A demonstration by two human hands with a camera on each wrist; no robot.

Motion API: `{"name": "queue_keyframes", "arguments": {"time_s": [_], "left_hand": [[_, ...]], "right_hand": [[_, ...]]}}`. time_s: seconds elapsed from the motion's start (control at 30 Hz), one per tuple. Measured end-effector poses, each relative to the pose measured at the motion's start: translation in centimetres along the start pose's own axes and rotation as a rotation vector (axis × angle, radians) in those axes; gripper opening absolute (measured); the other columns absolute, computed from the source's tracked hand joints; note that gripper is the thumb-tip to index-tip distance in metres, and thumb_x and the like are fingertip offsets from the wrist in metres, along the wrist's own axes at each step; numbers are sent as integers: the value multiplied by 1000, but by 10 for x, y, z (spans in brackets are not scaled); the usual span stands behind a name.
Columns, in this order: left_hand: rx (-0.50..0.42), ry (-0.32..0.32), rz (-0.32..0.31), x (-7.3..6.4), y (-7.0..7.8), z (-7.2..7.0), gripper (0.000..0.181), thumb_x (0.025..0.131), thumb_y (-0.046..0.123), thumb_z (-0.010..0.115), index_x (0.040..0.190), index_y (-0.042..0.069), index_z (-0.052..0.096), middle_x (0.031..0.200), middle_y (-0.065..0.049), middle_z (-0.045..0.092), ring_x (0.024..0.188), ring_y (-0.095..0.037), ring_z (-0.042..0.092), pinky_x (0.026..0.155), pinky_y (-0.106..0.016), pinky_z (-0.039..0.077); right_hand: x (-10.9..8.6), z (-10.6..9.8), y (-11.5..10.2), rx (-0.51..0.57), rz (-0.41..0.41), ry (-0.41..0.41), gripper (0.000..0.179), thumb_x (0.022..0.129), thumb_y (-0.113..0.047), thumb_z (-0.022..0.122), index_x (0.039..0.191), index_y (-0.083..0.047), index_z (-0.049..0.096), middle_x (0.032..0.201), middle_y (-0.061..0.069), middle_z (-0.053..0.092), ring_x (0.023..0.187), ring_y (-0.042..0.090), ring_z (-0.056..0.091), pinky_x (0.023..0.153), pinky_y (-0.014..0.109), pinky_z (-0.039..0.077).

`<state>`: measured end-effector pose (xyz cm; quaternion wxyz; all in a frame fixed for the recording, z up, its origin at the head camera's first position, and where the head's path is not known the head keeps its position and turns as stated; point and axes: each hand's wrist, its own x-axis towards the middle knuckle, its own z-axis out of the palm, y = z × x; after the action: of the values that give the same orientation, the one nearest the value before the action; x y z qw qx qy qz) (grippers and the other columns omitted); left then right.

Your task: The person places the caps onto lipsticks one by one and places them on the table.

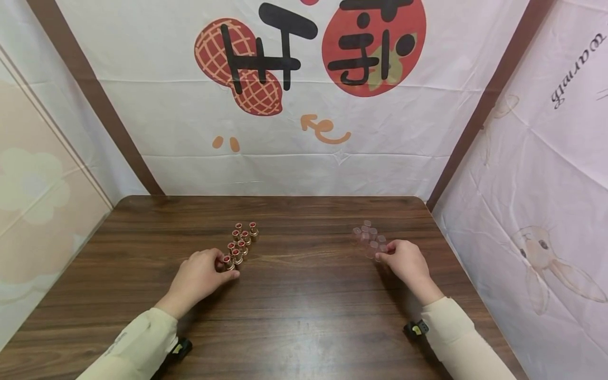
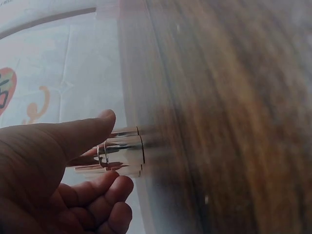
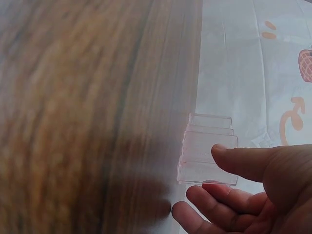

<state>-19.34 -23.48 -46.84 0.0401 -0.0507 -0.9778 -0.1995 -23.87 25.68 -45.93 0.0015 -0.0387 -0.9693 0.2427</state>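
On the left of the table several gold lipstick tubes (image 1: 236, 256) with red tops stand upright in a slanting cluster. My left hand (image 1: 198, 274) is at the nearest one, thumb on the near side and fingers on the far side. In the left wrist view, the shiny gold tube (image 2: 124, 148) shows between the thumb and loosely bent fingers. Across the table, several clear plastic caps (image 1: 373, 244) stand grouped. My right hand (image 1: 407, 262) reaches the nearest of these, thumb and fingertips spread around it. The right wrist view has the thumb overlapping a clear cap (image 3: 207, 173), with fingers below.
The dark brown wooden table (image 1: 304, 295) lies between the two groups. A white printed cloth (image 1: 294, 169) hangs behind its far edge, and more cloth hangs at both sides. Below each sleeve sits a small black wrist device (image 1: 416, 329).
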Motion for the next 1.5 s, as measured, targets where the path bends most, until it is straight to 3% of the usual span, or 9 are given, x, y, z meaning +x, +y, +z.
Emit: {"name": "queue_keyframes", "arguments": {"time_s": [0.8,1.5], "left_hand": [[-1,-21,3,6,2,2,33,82,45,84,84,17,65,78,6,63,69,-14,56,66,-41,45],[2,-19,10,3,5,2,31,83,38,84,79,18,60,72,5,57,64,-15,50,60,-36,37]], "right_hand": [[-1,-3,3,31,-16,24,28,88,-36,78,97,-10,76,94,5,75,80,21,64,68,40,50],[-9,-9,-2,46,-46,69,26,89,-34,78,97,-10,75,89,3,75,77,19,65,67,37,50]]}}
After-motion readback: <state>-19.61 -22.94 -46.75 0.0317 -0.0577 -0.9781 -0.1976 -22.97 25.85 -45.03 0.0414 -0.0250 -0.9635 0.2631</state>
